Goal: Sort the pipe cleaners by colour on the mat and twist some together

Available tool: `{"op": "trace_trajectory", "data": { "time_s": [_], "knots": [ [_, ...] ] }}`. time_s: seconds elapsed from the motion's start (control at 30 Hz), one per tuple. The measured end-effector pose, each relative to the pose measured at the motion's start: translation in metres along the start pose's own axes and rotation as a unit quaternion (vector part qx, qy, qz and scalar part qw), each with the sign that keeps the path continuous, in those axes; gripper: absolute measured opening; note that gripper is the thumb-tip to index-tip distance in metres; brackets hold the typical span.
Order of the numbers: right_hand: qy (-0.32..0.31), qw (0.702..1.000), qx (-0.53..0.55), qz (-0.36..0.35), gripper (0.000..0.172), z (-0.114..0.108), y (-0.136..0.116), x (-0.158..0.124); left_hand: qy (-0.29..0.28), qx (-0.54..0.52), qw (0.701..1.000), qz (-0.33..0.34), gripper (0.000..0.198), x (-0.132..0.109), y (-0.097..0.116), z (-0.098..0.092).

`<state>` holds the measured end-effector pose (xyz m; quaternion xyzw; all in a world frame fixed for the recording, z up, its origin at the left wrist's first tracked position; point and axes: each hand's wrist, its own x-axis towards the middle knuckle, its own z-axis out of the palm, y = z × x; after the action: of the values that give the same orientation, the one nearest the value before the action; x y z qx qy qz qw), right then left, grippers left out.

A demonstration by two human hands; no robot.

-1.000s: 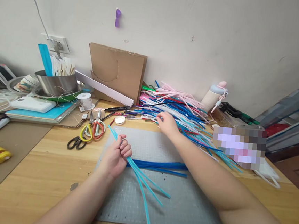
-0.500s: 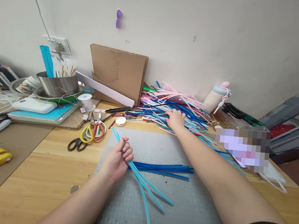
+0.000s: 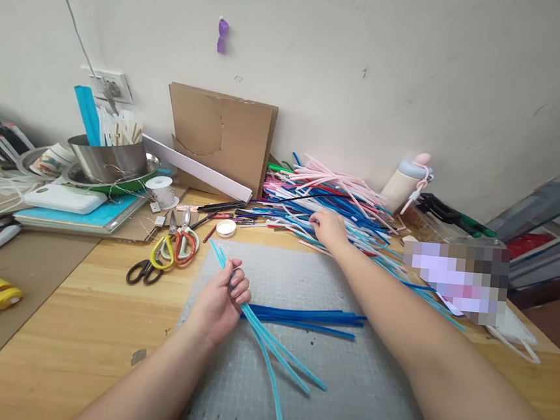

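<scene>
Clearly, the left hand is closed around a bundle of light blue fuzzy stems over the grey cutting mat. The right hand lies on the heap of mixed-colour stems; its grip I cannot tell. A round steel bowl holds white sticks.

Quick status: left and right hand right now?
Left hand: closed around a bundle of light blue sticks.
Right hand: on the mixed-colour stick pile; grip cannot be told.
</scene>
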<state>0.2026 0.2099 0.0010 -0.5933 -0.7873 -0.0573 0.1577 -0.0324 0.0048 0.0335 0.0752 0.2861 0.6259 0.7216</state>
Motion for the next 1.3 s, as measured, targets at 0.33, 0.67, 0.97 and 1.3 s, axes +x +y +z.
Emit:
{"op": "trace_trajectory", "data": {
  "time_s": [0.33, 0.67, 0.97, 1.3],
  "knots": [
    [-0.028, 0.998, 0.051, -0.021, 0.018, 0.001, -0.002, -0.009, -0.002, 0.007, 1.0, 0.001, 0.02, 0.0, -0.001, 0.001],
    [0.082, 0.975, 0.197, -0.058, 0.017, -0.033, -0.033, -0.017, 0.035, 0.072, 0.996, 0.031, 0.016, -0.001, -0.005, 0.0],
    [-0.075, 0.888, 0.424, -0.161, 0.013, -0.067, -0.135, -0.108, -0.07, 0.085, 0.993, 0.053, 0.027, -0.007, -0.007, 0.008],
    [-0.255, 0.742, 0.62, -0.003, 0.023, -0.068, -0.15, -0.132, -0.087, 0.109, 0.988, 0.065, 0.02, -0.009, -0.007, 0.007]
  ]
}}
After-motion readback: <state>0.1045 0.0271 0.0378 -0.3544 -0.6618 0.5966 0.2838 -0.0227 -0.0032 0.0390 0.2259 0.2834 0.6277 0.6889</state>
